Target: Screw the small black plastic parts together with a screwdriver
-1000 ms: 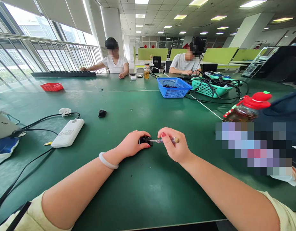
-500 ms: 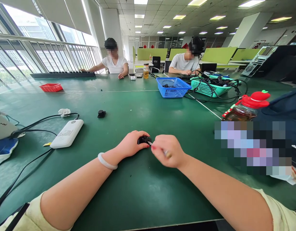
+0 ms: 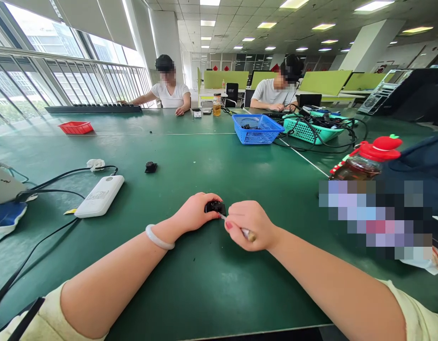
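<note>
A small black part is held against the green table by my left hand, its thumb and fingers gripping the part's left side. My right hand is closed around a thin tool with a pale, brownish handle end. The tool's slim tip reaches the near right edge of the black part, close to my left thumb. Fine details of the part are too small to tell. Another small black piece lies on the table, farther off to the left.
A white power bank with black cables lies left. Toward the back are a red tray, a blue basket and a green basket with cables. A red-lidded bottle stands right. Two people sit across the table.
The tool in my right hand has tilted, its tip now lower at the part's near edge and more of its handle end showing. My left hand keeps its hold.
</note>
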Demonstrator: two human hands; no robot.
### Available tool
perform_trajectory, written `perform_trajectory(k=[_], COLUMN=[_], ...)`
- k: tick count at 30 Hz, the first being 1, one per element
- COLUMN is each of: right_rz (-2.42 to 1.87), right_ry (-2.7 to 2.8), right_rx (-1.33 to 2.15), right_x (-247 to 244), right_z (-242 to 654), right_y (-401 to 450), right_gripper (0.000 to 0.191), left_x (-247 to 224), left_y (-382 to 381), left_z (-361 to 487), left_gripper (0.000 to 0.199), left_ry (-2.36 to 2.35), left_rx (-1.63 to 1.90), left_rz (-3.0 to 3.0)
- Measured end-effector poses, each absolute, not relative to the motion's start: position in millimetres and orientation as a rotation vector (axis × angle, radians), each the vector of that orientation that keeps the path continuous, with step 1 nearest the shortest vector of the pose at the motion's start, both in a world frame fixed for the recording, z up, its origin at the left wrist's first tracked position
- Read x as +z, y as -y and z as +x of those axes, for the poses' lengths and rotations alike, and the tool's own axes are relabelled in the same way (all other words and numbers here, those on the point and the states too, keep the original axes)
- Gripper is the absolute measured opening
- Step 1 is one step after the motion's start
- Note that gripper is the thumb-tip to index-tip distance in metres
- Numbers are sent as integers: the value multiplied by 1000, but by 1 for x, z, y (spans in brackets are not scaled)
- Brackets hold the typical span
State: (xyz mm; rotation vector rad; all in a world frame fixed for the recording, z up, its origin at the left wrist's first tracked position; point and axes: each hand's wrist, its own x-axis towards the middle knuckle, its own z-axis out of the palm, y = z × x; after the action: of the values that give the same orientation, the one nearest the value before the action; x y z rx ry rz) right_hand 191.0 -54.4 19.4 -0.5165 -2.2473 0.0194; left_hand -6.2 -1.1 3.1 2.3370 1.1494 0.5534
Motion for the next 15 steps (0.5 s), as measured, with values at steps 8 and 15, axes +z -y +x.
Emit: perform_trajectory(k=[8,15], right_rz=[-369,-409], right_ry=[2323,2367], right_rx=[-365,-407], right_x=[22,19], right_z=[186,188], right_y=[60,56], right_gripper=[29,31], left_x=[5,3], left_y=[3,2], left_z=[-6,-7], left_gripper=[31,30], left_ry=[-1148,-1146], left_rx=[558,560], left_rz=[2337,2339])
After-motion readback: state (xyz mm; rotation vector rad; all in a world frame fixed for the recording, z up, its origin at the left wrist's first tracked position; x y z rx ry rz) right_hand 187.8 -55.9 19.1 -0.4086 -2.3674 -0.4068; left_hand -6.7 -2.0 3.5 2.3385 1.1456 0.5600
